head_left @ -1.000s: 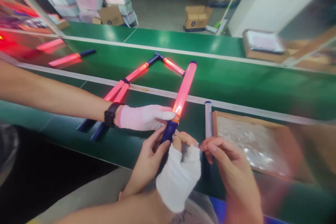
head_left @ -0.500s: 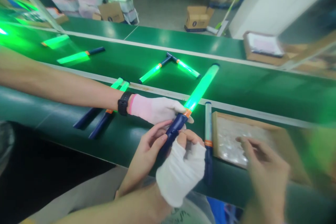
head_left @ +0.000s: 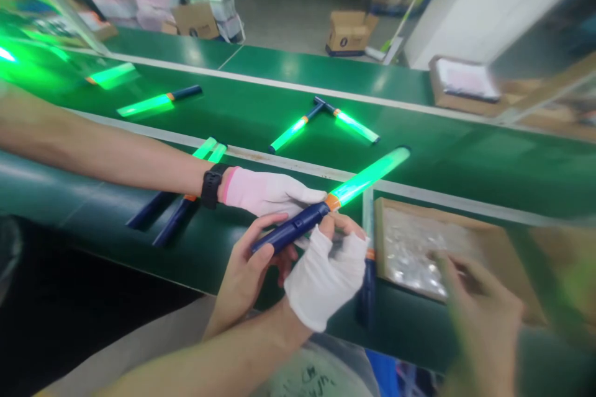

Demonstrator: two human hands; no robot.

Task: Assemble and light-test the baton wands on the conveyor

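A co-worker's gloved hand (head_left: pixel 270 192) and forearm bar the surface's (head_left: pixel 465 155) near edge; its far right stays open.

Light baton (head_left: pixel 326 205): handle of smooth dark-blue plastic, slightly glossy; orange plastic collar; translucent frosted tube. Conveyor belt (head_left: pixel 419 155): green, smooth, with a soft sheen. Fingerless glove (head_left: pixel 321 279): white knitted cloth, matt. Tray (head_left: pixel 488 242): brown cardboard, matt, lined with crinkled clear plastic film. Wristband (head_left: pixel 212 185): black, matt.
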